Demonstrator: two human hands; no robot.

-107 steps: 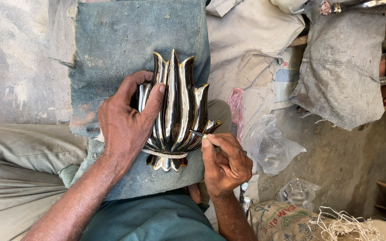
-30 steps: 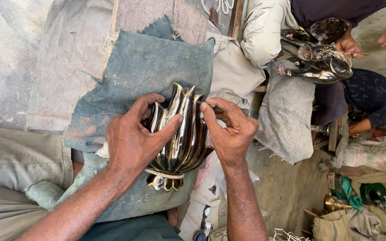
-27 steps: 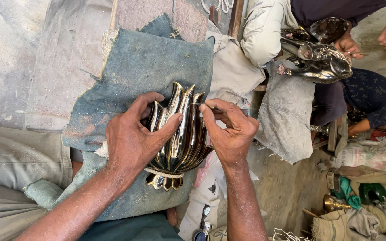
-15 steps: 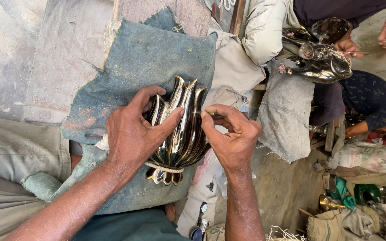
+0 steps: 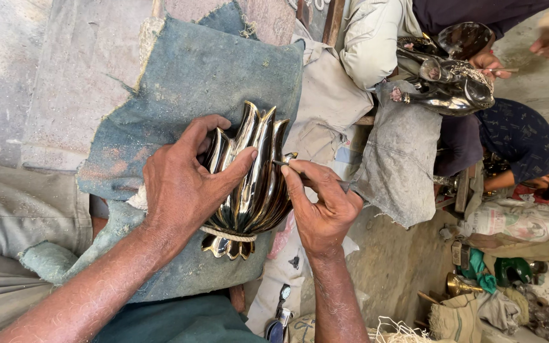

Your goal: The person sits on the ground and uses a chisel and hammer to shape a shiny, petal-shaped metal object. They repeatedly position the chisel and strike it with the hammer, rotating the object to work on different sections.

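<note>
- Left hand (image 5: 182, 190) — fingers spread, clasping one flower-shaped brass vase (image 5: 258, 184).
- Right hand (image 5: 322, 206) pinches one thin metal tool (image 5: 312, 176), tip touching the vase's right side.

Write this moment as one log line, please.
left hand: steadies brass vase | right hand: presses thin tool on vase | under: blue cloth

The left hand (image 5: 182, 184) hides the petal-shaped brass vase's (image 5: 255, 184) left side.

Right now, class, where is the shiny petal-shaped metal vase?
In the head view, the metal vase lies centre frame on a blue-green cloth, gripped by the left hand, with the right hand touching its right edge.
</note>
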